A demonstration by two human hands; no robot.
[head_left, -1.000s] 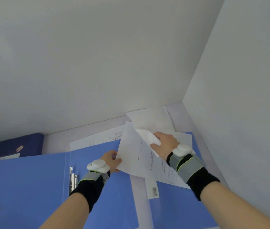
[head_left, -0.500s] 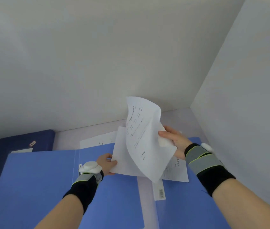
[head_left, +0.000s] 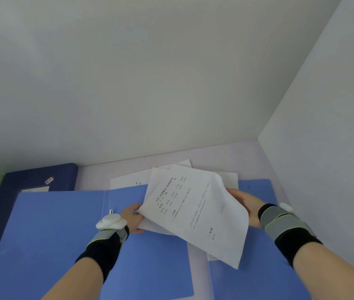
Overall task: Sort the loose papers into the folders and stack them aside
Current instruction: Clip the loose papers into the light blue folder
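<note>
Both hands hold printed white sheets [head_left: 195, 208] above the table. My left hand [head_left: 133, 218] pinches the lower left corner of the sheets. On the right edge, my right hand [head_left: 244, 204] grips the top sheet, which lies tilted over the others. A light blue folder [head_left: 63, 239] lies open under my left arm, its metal clip partly hidden by my wrist. A second light blue folder [head_left: 256, 276] lies under my right arm. More loose papers [head_left: 126, 181] rest on the table behind the open folder.
A dark blue folder [head_left: 28, 178] lies at the back left, partly under the open one. White walls close off the back and the right side. The pale table surface [head_left: 197, 273] shows between the two light blue folders.
The top sheet, raised and curled upright half a second ago, has come down flat over the other sheets. My right hand shifted to the right edge; my left hand kept its corner grip.
</note>
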